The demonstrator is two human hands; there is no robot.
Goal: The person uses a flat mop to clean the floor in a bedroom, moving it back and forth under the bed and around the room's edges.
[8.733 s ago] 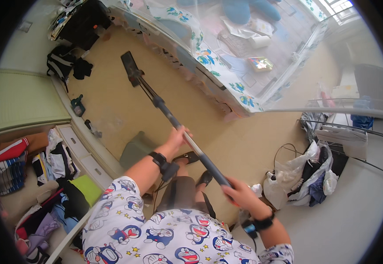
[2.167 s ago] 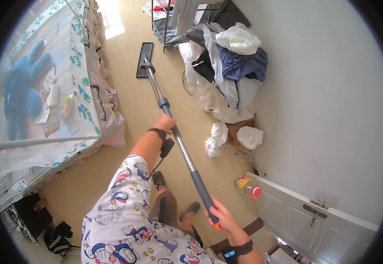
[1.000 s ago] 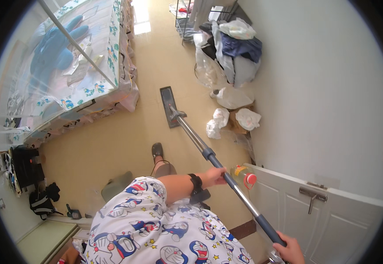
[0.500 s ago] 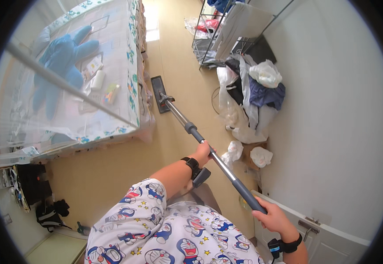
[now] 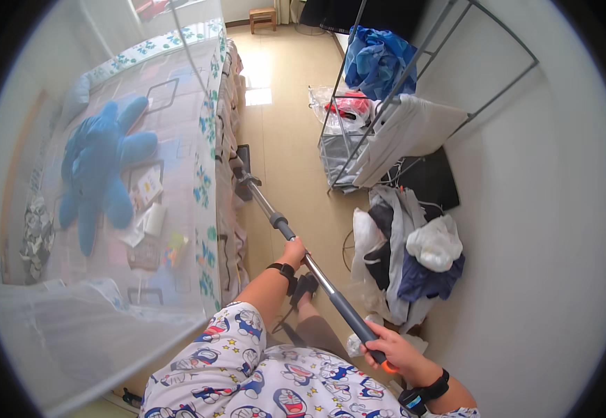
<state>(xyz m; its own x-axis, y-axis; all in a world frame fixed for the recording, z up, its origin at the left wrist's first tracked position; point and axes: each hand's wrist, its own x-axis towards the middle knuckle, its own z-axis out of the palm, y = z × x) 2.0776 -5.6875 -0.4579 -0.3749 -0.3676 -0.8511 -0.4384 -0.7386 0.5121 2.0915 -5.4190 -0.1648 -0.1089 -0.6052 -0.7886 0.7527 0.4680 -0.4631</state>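
Observation:
A flat mop point(image 5: 322, 280) with a grey and silver pole slants across the middle of the view, from lower right to upper left. My left hand point(image 5: 293, 253) is wrapped round the pole partway down. Near its top end, just above an orange tip, my right hand point(image 5: 392, 350) grips the dark grey handle. The mop's dark rectangular head point(image 5: 244, 182) lies on the tiled floor point(image 5: 285, 139) against the bed's skirt, which hides part of it.
On the left stands a bed point(image 5: 209, 177) under a sheer net, with a blue plush toy point(image 5: 99, 171) on it. To the right are a metal rack point(image 5: 449, 14) hung with cloths, a pile of clothes and bags point(image 5: 414, 279), and a white wall. A wooden stool point(image 5: 262, 19) is far off.
I have moved forward along the bed, and the stool has come into view. The mop head now sits partly behind the bed skirt. Both hands stay on the pole.

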